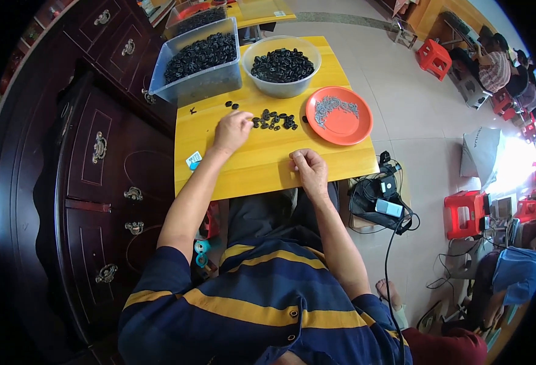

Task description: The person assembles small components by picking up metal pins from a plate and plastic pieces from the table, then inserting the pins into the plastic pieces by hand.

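On the yellow table (250, 173) lies a loose cluster of small black oval pieces (274, 119). My left hand (233, 130) is at the left edge of that cluster, its fingers curled together; whether a piece is between them is hidden. Nearer to me, my right hand (312, 170) hovers by the table's front edge, thumb and fingertips pinched. What it holds, if anything, is too small to make out. An orange plate (344, 135) with many small grey metal pieces (329, 109) stands to the right of the cluster.
A clear rectangular bin (204, 85) and a round translucent tub (280, 89), both full of black pieces, stand at the back. Dark wooden drawers (97, 182) flank the left. A cabled bag (371, 204) sits right of the table. Other people sit farther right near red stools (433, 59).
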{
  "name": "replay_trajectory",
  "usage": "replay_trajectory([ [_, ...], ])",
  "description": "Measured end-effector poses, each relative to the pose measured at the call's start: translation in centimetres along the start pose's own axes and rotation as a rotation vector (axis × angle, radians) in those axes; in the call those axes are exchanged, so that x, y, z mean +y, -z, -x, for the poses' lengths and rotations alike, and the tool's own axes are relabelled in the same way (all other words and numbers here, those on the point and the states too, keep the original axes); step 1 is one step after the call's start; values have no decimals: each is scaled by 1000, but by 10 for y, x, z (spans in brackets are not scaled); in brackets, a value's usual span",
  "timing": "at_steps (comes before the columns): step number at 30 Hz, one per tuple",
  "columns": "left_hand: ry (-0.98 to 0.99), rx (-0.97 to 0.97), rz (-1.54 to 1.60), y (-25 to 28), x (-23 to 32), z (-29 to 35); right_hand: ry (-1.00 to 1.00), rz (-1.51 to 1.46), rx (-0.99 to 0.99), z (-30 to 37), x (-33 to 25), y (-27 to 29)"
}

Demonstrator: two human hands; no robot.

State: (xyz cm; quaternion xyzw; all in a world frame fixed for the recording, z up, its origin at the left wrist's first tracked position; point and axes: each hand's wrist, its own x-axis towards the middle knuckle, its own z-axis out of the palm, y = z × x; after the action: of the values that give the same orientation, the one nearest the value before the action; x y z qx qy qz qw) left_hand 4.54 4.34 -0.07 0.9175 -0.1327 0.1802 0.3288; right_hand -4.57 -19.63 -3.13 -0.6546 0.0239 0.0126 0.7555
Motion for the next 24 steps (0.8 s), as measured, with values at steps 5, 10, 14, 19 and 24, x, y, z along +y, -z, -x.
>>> replay_trajectory([
  [5, -81, -126, -78, -21, 47, 8, 3, -14, 11, 0, 0, -1],
  [10, -65, -164, -189, -37, 52, 5, 0, -48, 0, 1, 0, -1],
  [14, -46, -193, -206, -40, 50, 2, -29, -19, 10, 4, -14, -4],
  [19, -121, -224, -296, -40, 53, 3, 0, -38, 19, 0, -3, 2],
  [24, -170, -196, -299, -37, 59, 12, -26, -48, -19, -1, -3, 3],
])
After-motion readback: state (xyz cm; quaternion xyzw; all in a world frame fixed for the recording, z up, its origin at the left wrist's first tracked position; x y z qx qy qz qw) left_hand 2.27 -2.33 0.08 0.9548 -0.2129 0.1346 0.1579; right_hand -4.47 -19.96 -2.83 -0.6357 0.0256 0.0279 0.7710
